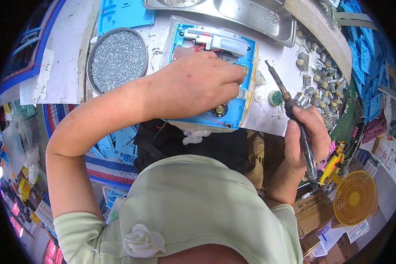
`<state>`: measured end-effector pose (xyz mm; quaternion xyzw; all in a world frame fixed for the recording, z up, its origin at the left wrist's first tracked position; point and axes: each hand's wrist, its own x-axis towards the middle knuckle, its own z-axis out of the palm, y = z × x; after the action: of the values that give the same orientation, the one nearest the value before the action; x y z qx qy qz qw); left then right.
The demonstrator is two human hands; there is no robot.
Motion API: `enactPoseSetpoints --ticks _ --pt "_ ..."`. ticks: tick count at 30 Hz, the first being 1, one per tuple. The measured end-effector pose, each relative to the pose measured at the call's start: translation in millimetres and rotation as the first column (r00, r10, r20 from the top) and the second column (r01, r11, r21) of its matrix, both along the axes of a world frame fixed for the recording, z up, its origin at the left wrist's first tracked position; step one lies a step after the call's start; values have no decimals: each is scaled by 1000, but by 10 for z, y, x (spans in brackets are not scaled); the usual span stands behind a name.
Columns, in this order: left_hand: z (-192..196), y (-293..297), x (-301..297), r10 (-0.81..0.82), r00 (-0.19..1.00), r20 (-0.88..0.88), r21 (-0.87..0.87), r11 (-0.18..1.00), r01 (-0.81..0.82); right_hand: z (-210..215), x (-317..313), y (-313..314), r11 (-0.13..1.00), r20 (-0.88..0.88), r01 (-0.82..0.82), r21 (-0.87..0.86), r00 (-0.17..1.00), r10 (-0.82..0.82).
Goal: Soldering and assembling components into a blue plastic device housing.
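A blue plastic casing [238,108] lies on the bench in front of me, with a white-and-grey mechanism [226,45] along its far side. Across its middle reaches my left hand [196,83], fingers bent and closed; whatever they may hold is hidden beneath them. Red wires [198,47] show just beyond the knuckles, and a small round speaker [219,110] sits on the near side of the casing. To the right, my right hand [311,134] grips a soldering iron [304,147] by its dark handle. The iron's tip points up and away, apart from the casing.
On the left stands a round bowl [119,59] of small metal screws. A metal tray [251,17] lies at the back. Several small motors [323,83] are heaped on the right, near a small green-rimmed pot [275,97]. Blue plastic parts [367,66] pile up farther right; a yellow fan [354,198] stands lower right.
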<state>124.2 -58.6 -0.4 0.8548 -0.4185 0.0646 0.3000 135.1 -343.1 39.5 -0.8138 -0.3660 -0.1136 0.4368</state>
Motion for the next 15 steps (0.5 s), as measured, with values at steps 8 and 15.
enactPoseSetpoints --ticks 8,15 --pt "92 -47 -55 239 854 -463 -245 891 -382 -263 -16 600 960 -310 176 218 945 -103" --pt "151 -83 -130 232 651 -723 -221 814 -537 -414 44 860 965 -248 140 221 965 -83"
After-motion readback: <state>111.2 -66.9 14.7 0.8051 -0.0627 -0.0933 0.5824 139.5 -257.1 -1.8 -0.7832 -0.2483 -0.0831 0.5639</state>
